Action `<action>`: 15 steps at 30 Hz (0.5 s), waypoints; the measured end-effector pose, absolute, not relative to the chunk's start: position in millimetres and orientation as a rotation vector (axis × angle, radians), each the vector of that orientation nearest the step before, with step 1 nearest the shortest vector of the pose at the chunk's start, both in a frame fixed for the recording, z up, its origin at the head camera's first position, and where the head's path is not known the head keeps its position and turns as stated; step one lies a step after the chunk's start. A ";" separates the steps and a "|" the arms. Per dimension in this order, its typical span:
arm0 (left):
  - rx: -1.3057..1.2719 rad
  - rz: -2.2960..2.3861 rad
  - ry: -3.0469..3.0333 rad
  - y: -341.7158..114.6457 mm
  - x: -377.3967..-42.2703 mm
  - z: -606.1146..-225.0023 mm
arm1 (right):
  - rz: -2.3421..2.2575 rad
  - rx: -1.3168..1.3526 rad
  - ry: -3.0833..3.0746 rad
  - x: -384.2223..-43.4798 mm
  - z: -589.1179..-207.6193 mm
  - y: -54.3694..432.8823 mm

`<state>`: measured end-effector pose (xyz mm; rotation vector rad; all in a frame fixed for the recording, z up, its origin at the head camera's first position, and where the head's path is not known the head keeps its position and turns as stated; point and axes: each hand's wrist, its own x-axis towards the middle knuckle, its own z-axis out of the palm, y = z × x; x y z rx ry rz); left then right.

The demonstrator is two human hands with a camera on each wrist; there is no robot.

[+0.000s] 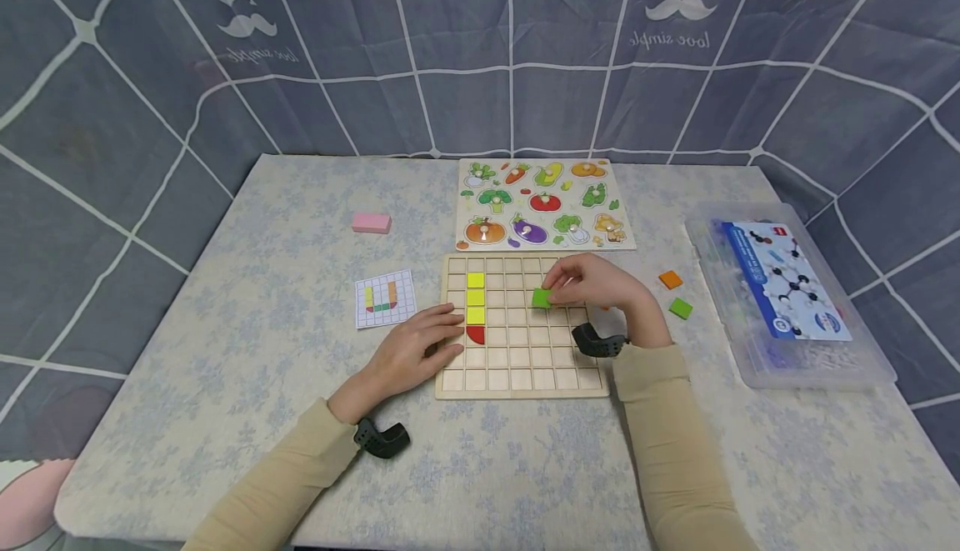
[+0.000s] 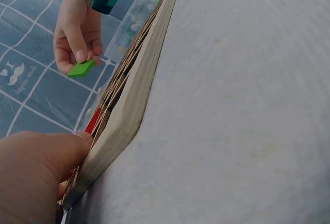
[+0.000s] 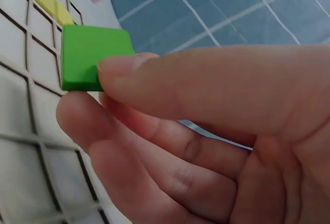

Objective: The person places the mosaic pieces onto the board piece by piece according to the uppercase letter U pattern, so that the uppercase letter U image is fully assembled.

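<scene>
Between thumb and fingers, my right hand (image 1: 596, 283) pinches a green square tile (image 3: 90, 56) above the right half of a wooden grid board (image 1: 521, 388). My left hand (image 1: 411, 345) rests at the board's left edge, fingers loosely extended over the rim. Beside its fingertips, a column of yellow square tiles (image 1: 476, 298) sits in the grid. Directly below them lies a red quarter-round tile (image 1: 476, 335), with the left thumb (image 2: 72, 149) close to it. A pattern card (image 1: 385, 298) with a coloured U shape lies left of the board.
Behind the grid board lies a vegetable peg puzzle (image 1: 546, 204). To the right are a loose orange tile (image 1: 671, 280), another green tile (image 1: 681, 308) and a clear plastic box (image 1: 795, 363) with a molecule picture. A pink block (image 1: 371, 223) is at the back left.
</scene>
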<state>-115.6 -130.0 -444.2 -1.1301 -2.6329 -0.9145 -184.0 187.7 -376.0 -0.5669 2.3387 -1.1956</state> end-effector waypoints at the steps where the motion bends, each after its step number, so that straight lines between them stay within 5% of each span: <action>1: -1.131 -0.914 -2.632 -130.0 -115.5 -444.1 | -1.199 -0.586 2.319 -183.7 -376.2 184.2; 15: -1.101 -0.896 -2.663 -129.9 -114.8 -442.8 | -1.108 -0.692 2.211 -177.4 -382.4 144.8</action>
